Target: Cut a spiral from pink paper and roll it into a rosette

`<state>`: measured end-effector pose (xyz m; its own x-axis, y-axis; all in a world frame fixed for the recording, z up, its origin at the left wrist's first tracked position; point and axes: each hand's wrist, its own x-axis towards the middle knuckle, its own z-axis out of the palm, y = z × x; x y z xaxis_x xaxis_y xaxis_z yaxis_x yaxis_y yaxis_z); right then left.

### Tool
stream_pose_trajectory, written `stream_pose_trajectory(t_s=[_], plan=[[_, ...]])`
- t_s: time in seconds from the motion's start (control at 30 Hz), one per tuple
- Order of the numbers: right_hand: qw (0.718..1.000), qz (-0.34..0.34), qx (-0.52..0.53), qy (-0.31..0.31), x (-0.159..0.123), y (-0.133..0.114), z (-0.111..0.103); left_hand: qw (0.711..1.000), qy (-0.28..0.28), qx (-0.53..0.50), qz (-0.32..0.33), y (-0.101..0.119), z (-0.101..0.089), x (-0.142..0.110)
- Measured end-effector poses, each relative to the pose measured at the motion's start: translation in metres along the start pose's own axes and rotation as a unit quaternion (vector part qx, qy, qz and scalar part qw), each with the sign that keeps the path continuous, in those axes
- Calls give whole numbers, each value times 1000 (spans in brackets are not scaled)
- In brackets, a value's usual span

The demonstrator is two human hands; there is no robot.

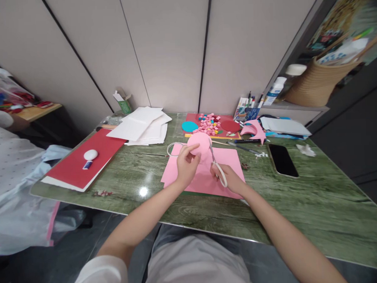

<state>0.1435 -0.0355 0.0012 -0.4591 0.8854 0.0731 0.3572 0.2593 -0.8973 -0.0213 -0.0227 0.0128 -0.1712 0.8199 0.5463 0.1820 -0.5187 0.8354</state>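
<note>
My left hand (pixel 188 164) pinches a round piece of pink paper (pixel 199 142), held up above the table. A pair of white-handled scissors (pixel 221 173) is in my right hand (pixel 228 178), its blades standing upright along the right edge of the pink circle. Whether the blades are parted is too small to tell. Below both hands lie flat pink paper sheets (pixel 232 159), with a thin green edge showing under the front. Just left of my left hand rests a ring-shaped roll of tape (pixel 169 149), partly hidden behind the paper.
Ahead, a red sheet carries a blue circle (pixel 189 126), a red circle (pixel 230 125) and small pink pieces (pixel 209 124). Right are pink scraps (pixel 254 129) and a phone (pixel 282 160). Left are white sheets (pixel 138 123) and red paper (pixel 80 157). A co-worker's sleeve shows far left.
</note>
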Motion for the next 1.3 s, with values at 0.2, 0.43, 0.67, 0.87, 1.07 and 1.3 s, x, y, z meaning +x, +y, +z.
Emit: stream_pose_trajectory(t_s=[0.2,0.43,0.67,0.87,1.07,1.3], plan=[[1000,1,3,-8,0,0,0,1000,1,-10,1,-1,0,0],[1000,7,-3,-15,0,0,-1,1000,10,-9,3,-2,0,0],[1000,-6,-13,-20,-1,-2,-3,1000,20,-3,2,0,-1,0],[999,-10,-22,-21,0,-2,-4,1000,18,-6,-2,2,-2,1],[1000,-4,-19,-19,0,-1,-4,999,41,-29,-3,-1,1,1],[1000,-6,-8,-4,0,-1,-3,1000,18,-15,-6,-1,0,-1]])
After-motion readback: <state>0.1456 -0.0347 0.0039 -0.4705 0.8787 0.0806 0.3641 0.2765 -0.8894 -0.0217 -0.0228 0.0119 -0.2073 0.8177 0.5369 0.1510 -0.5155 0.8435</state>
